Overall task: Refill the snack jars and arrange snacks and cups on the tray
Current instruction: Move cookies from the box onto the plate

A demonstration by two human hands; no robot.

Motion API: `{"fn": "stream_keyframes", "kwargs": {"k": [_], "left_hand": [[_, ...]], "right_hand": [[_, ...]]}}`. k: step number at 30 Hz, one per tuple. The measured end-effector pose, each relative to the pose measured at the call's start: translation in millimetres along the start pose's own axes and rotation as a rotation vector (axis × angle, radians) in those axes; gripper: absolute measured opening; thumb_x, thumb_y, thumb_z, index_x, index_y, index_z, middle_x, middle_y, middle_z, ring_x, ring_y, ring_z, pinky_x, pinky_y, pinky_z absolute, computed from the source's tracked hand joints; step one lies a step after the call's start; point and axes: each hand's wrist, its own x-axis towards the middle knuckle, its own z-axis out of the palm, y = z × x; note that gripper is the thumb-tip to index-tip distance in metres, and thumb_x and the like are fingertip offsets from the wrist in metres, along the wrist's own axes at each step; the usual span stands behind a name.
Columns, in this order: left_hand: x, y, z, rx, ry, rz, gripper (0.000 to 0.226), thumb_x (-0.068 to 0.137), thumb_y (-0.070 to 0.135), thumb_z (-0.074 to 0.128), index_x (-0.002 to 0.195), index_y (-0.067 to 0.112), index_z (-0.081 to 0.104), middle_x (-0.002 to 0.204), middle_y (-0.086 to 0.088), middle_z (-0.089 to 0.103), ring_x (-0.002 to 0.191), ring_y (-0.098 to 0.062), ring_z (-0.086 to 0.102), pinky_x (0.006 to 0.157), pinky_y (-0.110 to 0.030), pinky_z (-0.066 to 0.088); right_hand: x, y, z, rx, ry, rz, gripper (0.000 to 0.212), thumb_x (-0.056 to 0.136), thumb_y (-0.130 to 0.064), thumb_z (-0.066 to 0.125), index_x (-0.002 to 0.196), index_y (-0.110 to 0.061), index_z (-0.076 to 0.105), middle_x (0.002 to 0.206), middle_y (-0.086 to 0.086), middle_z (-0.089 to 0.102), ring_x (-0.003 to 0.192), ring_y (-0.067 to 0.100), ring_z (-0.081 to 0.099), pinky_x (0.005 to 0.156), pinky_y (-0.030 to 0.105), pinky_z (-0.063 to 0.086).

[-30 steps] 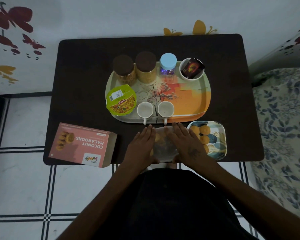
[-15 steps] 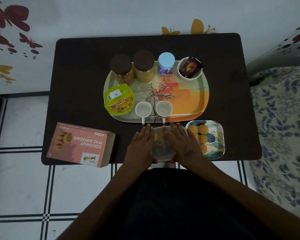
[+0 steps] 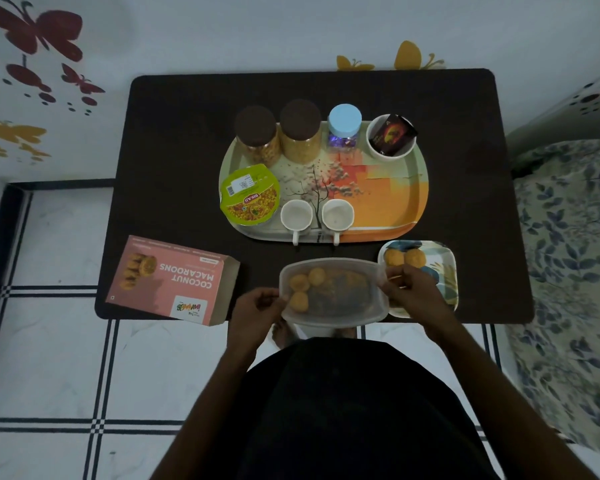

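Snacks and cups are mostly gathered on a dark desk [image 3: 187, 140] seen from above, standing on a checked tile floor with a leaf-print bed at the right. Largest on it is an oval tray [image 3: 388, 202], set centrally so everything is within reach. Along the tray's far edge stand two brown-lidded jars [image 3: 257, 136] holding yellow snack, touching each other, then a blue-lidded jar [image 3: 343, 128] and a white bowl [image 3: 390, 142] holding a dark packet. Near its left edge sits a green snack tub [image 3: 250, 194], and two white cups [image 3: 297, 216] stand side by side at the near edge, handles toward the person. Off the tray, at the desk's near left corner, lies a pink macaroon box [image 3: 174, 280]. At the near edge a clear tub [image 3: 333, 289] holds round macaroons and is lifted by its two ends, probably to pour or carry it. The left hand [image 3: 257, 311] has its grip pinched on the tub's left rim; the right hand [image 3: 411, 292] grasps the right end. Just beside it, partly under the right hand, a small patterned plate [image 3: 440, 268] already carries two macaroons, likely awaiting more before joining the tray.
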Motion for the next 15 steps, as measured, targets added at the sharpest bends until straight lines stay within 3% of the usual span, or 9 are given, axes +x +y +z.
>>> {"fn": "stream_keyframes", "kwargs": {"k": [4,11,15], "left_hand": [[3.3,3.0,-1.2,-0.019,0.019,-0.052,0.008,0.083,0.012,0.079,0.087,0.013,0.072,0.084,-0.011,0.075,0.083,-0.029,0.074,0.08,-0.048,0.061],[1.5,11.7,-1.4,0.003,0.05,-0.048,0.008,0.083,0.011,0.079,0.08,0.014,0.071,0.075,-0.002,0.074,0.074,-0.022,0.073,0.062,-0.025,0.059],[-3.5,18.5,-8.7,0.365,0.121,0.12,0.015,0.09,0.033,0.069,0.096,0.019,0.072,0.082,0.008,0.071,0.08,-0.012,0.069,0.073,-0.031,0.055]], "right_hand": [[3.6,3.8,1.6,0.005,-0.051,0.036,0.02,0.091,-0.012,0.068,0.109,-0.006,0.061,0.101,0.014,0.069,0.085,0.019,0.067,0.062,0.023,0.054],[5.7,-0.8,5.2,-0.028,-0.053,0.036,0.018,0.092,-0.01,0.066,0.107,-0.003,0.059,0.097,0.014,0.067,0.081,0.02,0.066,0.057,0.022,0.054],[5.1,1.6,10.8,0.026,-0.104,0.038,0.017,0.091,-0.009,0.067,0.104,-0.002,0.058,0.099,0.021,0.067,0.08,0.024,0.067,0.06,0.028,0.058]]}}
